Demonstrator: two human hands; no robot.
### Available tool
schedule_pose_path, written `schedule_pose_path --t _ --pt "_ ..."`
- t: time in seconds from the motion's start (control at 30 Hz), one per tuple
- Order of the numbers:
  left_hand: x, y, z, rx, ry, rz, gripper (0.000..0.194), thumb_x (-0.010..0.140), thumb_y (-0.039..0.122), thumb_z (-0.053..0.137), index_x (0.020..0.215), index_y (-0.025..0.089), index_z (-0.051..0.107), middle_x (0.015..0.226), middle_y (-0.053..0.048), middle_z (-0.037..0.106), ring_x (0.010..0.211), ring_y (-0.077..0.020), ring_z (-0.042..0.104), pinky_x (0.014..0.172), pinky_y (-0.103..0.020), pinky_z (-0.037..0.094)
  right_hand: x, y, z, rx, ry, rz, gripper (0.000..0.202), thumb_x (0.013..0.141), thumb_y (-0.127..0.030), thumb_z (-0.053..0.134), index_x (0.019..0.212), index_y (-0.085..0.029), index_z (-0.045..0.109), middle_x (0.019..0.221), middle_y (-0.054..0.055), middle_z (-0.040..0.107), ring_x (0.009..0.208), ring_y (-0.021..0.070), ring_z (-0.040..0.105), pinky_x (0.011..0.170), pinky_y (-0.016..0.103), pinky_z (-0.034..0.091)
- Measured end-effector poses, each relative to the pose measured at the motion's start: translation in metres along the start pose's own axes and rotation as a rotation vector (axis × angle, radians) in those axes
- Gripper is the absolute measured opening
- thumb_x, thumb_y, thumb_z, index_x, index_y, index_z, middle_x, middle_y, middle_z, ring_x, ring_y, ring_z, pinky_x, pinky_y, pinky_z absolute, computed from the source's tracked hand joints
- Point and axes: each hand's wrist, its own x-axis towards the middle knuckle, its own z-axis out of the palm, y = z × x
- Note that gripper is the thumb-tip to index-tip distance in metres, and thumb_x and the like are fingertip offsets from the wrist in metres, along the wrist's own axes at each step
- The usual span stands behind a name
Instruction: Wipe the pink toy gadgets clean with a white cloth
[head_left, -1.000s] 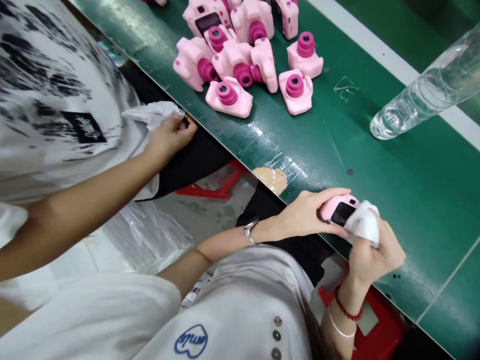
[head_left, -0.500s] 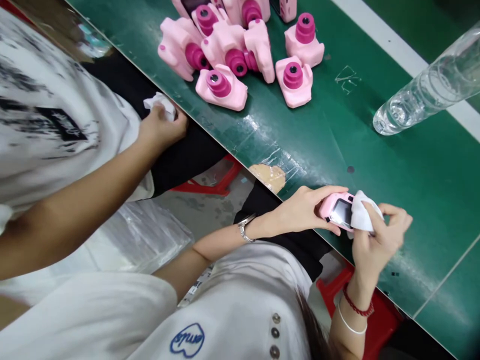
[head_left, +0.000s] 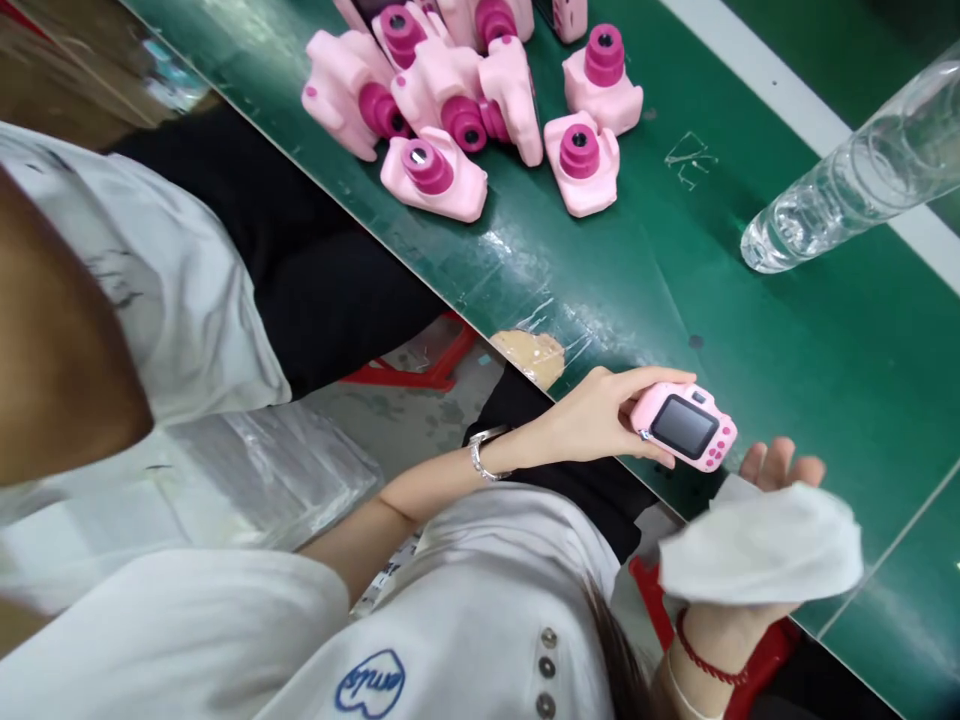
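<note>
Between the thumb and fingers of my left hand (head_left: 600,415) is a pink toy camera (head_left: 682,427), held by one end over the table's edge. Its dark screen and magenta buttons face up at me. To the right, my right hand (head_left: 780,465) is turned palm up, holding a white wiping cloth (head_left: 761,545) spread across the palm. The cloth is slightly blurred and hides the thumb and most of the palm; the fingertips show beyond it, close to the camera but apart from it.
Several pink toy cameras (head_left: 450,95) with magenta lenses are grouped on the green table (head_left: 637,260). A clear water bottle (head_left: 832,195) stands at the right. A co-worker's arm (head_left: 60,340) is at the left, and a red stool (head_left: 420,370) shows below the table edge.
My right hand has drawn the cloth off the camera, moved down and turned palm up, and the cloth has spread out. The co-worker's hand with a white cloth has left the view.
</note>
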Motion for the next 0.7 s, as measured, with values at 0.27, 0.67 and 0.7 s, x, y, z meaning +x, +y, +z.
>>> schedule_pose_path --t 0.27,0.67,0.7 --pt "-0.005 0.003 -0.002 -0.066 -0.030 -0.014 0.080 0.059 0.040 0.094 0.132 0.023 0.065 0.124 -0.008 0.073 0.100 -0.0208 0.072 0.087 -0.027 0.057 0.031 0.001 0.016 0.092 0.107 0.213 0.024 0.084 -0.042 0.071 0.101 -0.026 0.072 0.107 0.007 0.075 0.091 0.0241 0.072 0.075 0.038 0.059" --pt "-0.014 0.019 -0.011 0.368 0.088 0.051 0.085 0.059 0.067 0.085 0.129 0.022 0.069 0.084 -0.002 0.077 0.070 -0.0168 0.068 0.078 -0.027 0.053 0.045 -0.039 0.032 0.381 0.094 0.632 0.027 0.060 -0.032 0.083 0.086 -0.026 0.079 0.088 0.001 0.077 0.074 0.0205 0.069 0.070 0.033 0.057" --pt "-0.014 0.018 -0.013 0.393 0.086 0.058 0.086 0.059 0.069 0.084 0.130 0.021 0.068 0.082 -0.002 0.077 0.068 -0.0170 0.067 0.078 -0.027 0.053 0.046 -0.040 0.033 0.401 0.105 0.647 0.026 0.060 -0.032 0.083 0.085 -0.026 0.079 0.085 0.000 0.076 0.071 0.0191 0.068 0.067 0.031 0.056"
